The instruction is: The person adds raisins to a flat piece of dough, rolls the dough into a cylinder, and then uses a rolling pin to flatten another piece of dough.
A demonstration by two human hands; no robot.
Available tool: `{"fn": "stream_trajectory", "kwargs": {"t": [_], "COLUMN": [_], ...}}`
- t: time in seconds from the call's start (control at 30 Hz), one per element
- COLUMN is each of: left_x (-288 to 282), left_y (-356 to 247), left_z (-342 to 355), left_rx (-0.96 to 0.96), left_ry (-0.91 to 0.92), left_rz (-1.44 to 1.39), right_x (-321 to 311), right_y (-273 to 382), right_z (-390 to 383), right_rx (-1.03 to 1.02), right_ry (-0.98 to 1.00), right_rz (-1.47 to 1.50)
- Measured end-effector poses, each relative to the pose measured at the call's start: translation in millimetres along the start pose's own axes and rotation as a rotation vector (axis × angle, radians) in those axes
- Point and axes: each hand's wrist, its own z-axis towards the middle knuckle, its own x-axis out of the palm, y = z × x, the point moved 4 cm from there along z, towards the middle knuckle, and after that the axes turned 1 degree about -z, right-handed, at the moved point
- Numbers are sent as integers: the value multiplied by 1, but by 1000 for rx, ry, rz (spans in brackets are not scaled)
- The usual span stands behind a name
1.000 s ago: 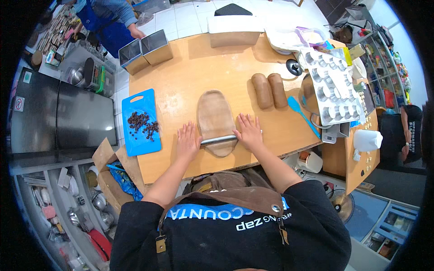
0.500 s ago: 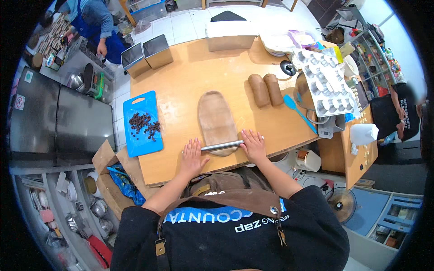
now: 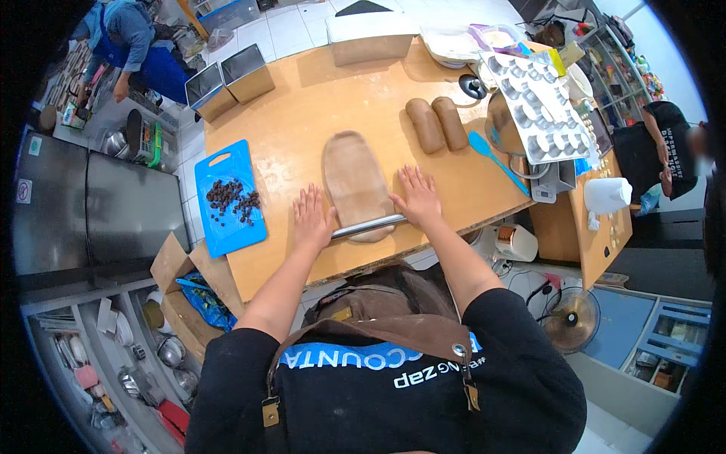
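Observation:
A flattened oblong of brown dough (image 3: pixel 352 178) lies on the wooden table, a steel rolling pin (image 3: pixel 369 225) across its near end. My left hand (image 3: pixel 312 216) rests at the pin's left end, fingers stretched flat and pointing away from me. At the other end my right hand (image 3: pixel 416 198) is also open, fingers spread on or just above the pin and tabletop. To the left is a blue cutting board (image 3: pixel 227 234) with small dark pieces (image 3: pixel 232 195) on it; to the right are two brown dough logs (image 3: pixel 437 125) and a blue spatula (image 3: pixel 499 164).
Metal tins (image 3: pixel 246 74), a long box (image 3: pixel 369 38), a muffin tray (image 3: pixel 541 110), a scale (image 3: pixel 544 193) and a white jug (image 3: pixel 609 194) surround the work area. A cardboard box (image 3: pixel 174 299) is low left. Two co-workers (image 3: pixel 140 53) (image 3: pixel 658 151) stand at either side.
My hands and the pin have moved slightly up in the picture, as has the table. The co-worker at upper left has leaned further left, reaching toward the side counter.

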Motion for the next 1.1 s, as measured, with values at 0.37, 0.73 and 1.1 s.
{"fn": "stream_trajectory", "kwargs": {"t": [0.37,0.73,1.1], "left_x": [-4,-65,-3], "left_y": [-15,-74,-135], "left_z": [-57,53,129], "left_rx": [64,190,659], "left_ry": [59,-43,92], "left_rz": [39,2,-25], "right_x": [-7,-7,14], "right_y": [-2,19,81], "right_z": [-74,-112,-84], "right_rx": [-262,-26,135], "right_ry": [-157,191,-82], "right_rz": [158,682,849]}}
